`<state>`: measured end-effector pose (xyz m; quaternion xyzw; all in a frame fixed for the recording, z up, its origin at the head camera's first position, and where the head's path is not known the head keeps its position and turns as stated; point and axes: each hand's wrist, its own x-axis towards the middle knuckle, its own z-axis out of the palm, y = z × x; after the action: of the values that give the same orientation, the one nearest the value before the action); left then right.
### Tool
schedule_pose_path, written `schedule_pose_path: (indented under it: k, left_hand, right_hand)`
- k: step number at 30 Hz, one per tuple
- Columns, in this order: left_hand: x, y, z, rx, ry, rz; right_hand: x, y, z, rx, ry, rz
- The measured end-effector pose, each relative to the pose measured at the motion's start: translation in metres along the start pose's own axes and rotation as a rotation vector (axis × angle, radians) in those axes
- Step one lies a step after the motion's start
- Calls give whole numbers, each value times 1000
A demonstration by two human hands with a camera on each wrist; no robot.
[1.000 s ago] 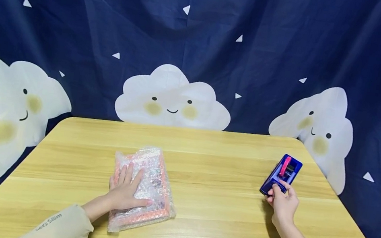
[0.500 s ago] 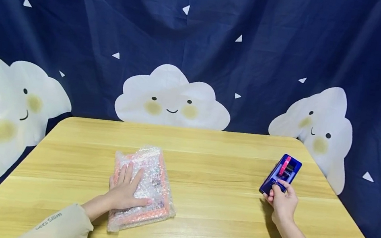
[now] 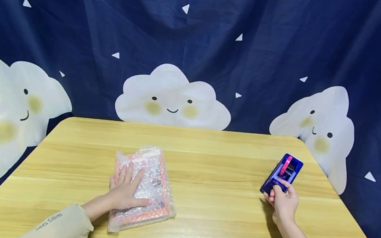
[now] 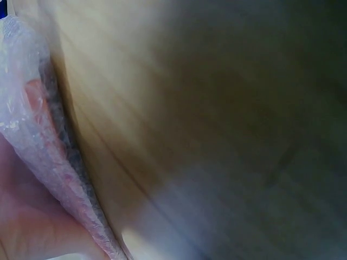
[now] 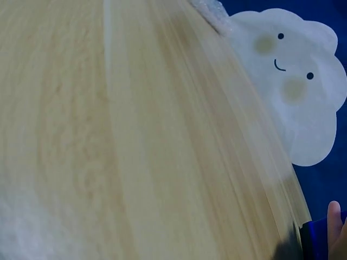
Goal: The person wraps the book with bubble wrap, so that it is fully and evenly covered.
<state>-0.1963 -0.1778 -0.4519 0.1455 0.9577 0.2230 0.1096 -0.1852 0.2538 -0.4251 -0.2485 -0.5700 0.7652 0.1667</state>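
Observation:
On the left of the table lies a flat rectangular item with an orange border, wrapped in bubble wrap [image 3: 158, 179]. My left hand [image 3: 125, 193] rests on it with the fingers spread. In the left wrist view the edge of the bubble wrap [image 4: 40, 124] shows beside part of the hand. At the right, my right hand [image 3: 285, 203] grips the near end of a blue tape dispenser [image 3: 271, 179], thumb on top. A pink roll [image 3: 285, 165] sits inside it. Only a finger and a bit of the dispenser [image 5: 317, 238] appear in the right wrist view.
The wood-grain table [image 3: 212, 171] has rounded far corners. Behind it hangs a dark blue curtain [image 3: 207, 48] printed with smiling clouds and small white triangles. Bare tabletop lies between the two hands.
Almost nothing differs: the left hand stays on the bubble wrap. The right hand and the tape dispenser shift only very slightly.

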Motion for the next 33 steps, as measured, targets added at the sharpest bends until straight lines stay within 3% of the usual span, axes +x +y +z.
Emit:
schedule_pose_path:
  k: [6, 10, 20, 28, 33]
  left_hand:
    - [0, 0, 0, 2, 3, 0]
    - [-1, 1, 0, -2, -1, 3]
    - [-2, 0, -1, -2, 0, 5]
    - [-1, 1, -1, -1, 8, 7]
    - [0, 1, -1, 3, 9, 4]
  right_hand:
    - [1, 0, 0, -20, 8, 27]
    - [2, 4, -3, -32, -1, 3]
    - [-2, 14, -11, -75, -112, -181]
    - [1, 2, -6, -118, -65, -78]
    - [2, 3, -4, -115, -28, -67]
